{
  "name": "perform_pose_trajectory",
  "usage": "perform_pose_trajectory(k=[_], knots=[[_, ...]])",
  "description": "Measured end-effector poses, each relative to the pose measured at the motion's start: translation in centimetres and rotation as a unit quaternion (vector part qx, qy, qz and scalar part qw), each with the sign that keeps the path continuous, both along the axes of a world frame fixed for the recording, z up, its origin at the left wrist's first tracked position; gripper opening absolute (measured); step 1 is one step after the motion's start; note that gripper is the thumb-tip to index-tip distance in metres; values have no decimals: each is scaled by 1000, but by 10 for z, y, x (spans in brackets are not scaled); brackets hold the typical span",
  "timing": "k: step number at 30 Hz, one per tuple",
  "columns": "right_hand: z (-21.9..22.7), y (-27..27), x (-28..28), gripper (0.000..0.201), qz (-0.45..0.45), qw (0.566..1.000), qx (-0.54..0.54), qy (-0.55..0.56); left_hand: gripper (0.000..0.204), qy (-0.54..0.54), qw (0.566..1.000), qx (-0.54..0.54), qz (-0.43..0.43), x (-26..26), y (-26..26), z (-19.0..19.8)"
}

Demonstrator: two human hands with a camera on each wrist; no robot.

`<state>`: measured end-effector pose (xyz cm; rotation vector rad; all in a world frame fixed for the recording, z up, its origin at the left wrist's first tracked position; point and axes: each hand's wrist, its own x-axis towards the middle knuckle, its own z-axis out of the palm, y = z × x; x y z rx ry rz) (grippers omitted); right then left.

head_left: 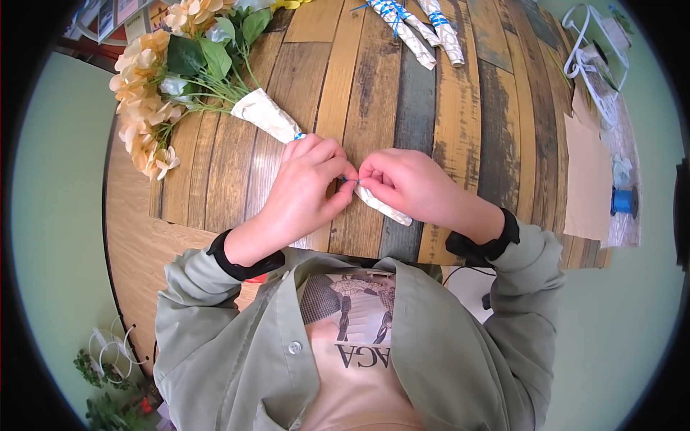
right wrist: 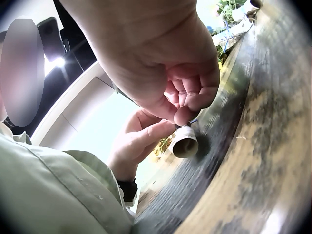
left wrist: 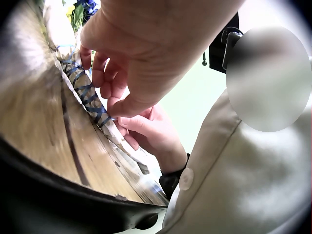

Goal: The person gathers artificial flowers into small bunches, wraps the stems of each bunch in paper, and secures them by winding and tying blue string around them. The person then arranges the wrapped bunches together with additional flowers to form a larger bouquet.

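Observation:
A bouquet of peach flowers (head_left: 144,93) lies slantwise on the table, its stems in a white patterned paper wrap (head_left: 262,116). Blue ribbon (left wrist: 89,97) crisscrosses the narrow part of the wrap in the left wrist view. My left hand (head_left: 307,179) arches over that part, and its thumb and forefinger pinch the ribbon near the lower end. Close beside it, my right hand (head_left: 413,178) pinches the ribbon too, fingertips almost meeting the left ones. The wrap's open, hollow end (right wrist: 185,146) pokes out below the fingers in the right wrist view.
Several paper-wrapped bundles (head_left: 413,32) with blue ribbon lie at the far side of the wooden table (head_left: 460,136). To the right are a brown paper sheet (head_left: 586,179), a blue ribbon spool (head_left: 624,202) and a white wire frame (head_left: 571,68).

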<state>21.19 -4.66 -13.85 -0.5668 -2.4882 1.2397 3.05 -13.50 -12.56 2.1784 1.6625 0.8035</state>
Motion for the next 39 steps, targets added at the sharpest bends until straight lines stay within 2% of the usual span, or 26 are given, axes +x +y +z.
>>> perform_pose_trajectory(k=[4, 6, 8, 10, 11, 13, 17, 18, 20, 22, 26, 28, 30, 32, 35, 37, 38, 39], knots=[[2, -2, 0, 11, 2, 995, 102, -1, 11, -2, 1000, -4, -4, 0, 0, 0], [2, -4, -1, 11, 1, 993, 118, -2, 11, -2, 1000, -5, -3, 1, -2, 1], [2, -4, -2, 11, -1, 991, 133, -3, 14, 52, 997, 54, -9, 4, -5, 1], [1, 2, -4, 11, 25, 998, 58, 6, 16, 54, 997, 57, -8, 6, -7, -1], [-1, 5, -6, 11, 26, 998, 58, 6, 18, 56, 997, 59, -8, 7, -9, -2], [-4, 12, -8, 11, 68, 996, -62, -4, 18, 61, 996, 58, -5, 7, -10, -1], [-2, 15, -12, 10, 88, 993, -76, -25, 19, 88, 994, 68, -13, 5, -14, -1], [-4, 16, -12, 10, 86, 989, -112, -41, 19, 88, 994, 67, -13, 4, -14, 0], [-3, 18, -13, 11, 82, 984, -147, -56, 21, 148, 981, 103, -65, 0, -14, 1], [4, 20, -16, 13, 89, 952, -267, -117, 22, 177, 972, 135, -82, 0, -14, 4], [-4, 25, -16, 13, 113, 926, -340, -117, 22, 232, 939, 223, -119, 0, -14, 1], [-6, 26, -16, 13, 102, 900, -400, -138, 20, 243, 935, 231, -120, 1, -14, -1], [-4, 26, -16, 12, 98, 897, -406, -145, 17, 253, 930, 238, -121, 3, -15, -1], [-3, 25, -15, 12, 95, 893, -412, -152, 21, 260, 938, 196, -121, 4, -17, 3], [-1, 19, -13, 12, 84, 894, -414, -151, 19, 246, 938, 213, -122, 4, -14, 0], [7, 14, -11, 12, 52, 932, -324, -154, 19, 207, 952, 194, -115, 2, -10, -3], [9, 9, -9, 12, 52, 932, -325, -155, 20, 169, 964, 177, -107, 2, -9, -4], [10, 5, -7, 11, 46, 964, -233, -122, 20, 168, 964, 176, -108, 1, -9, -5]])
